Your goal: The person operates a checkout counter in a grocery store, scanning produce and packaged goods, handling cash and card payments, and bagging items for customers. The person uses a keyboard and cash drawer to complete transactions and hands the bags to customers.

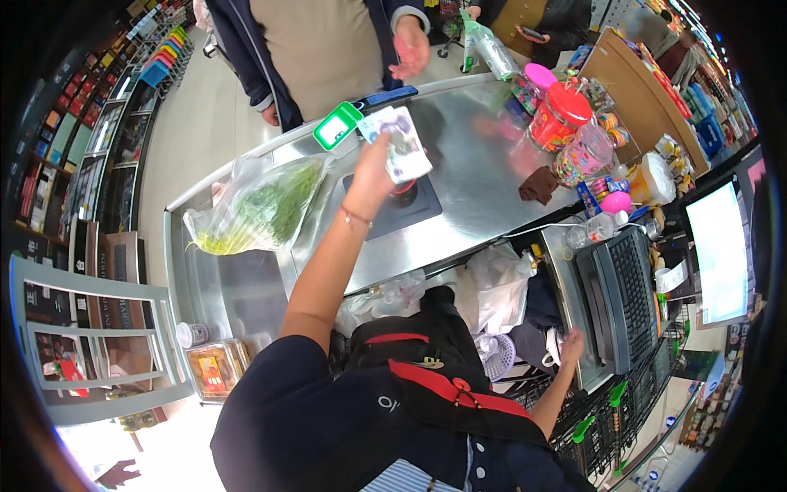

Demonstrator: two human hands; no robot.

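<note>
My left hand (376,163) reaches out over the steel checkout counter (473,209) and grips a sheaf of banknotes (403,147). Just beyond the notes stands a green-framed payment device (337,126) with a lit screen. Under my left forearm lies a dark mat (406,215), partly covered. Leafy greens in a clear plastic bag (264,203) rest left of that arm. My right hand (572,347) is low on the right, beside the edge of a metal stand (562,258) that carries a black keyboard (627,289). Its fingers are too small and turned away to read.
A customer (326,49) stands across the counter, one hand (411,48) raised. Candy jars (561,117) crowd the right end near a monitor (716,252). A clear food box (215,369) sits at left. Plastic bags (498,283) and a wire cart (615,406) are close to me.
</note>
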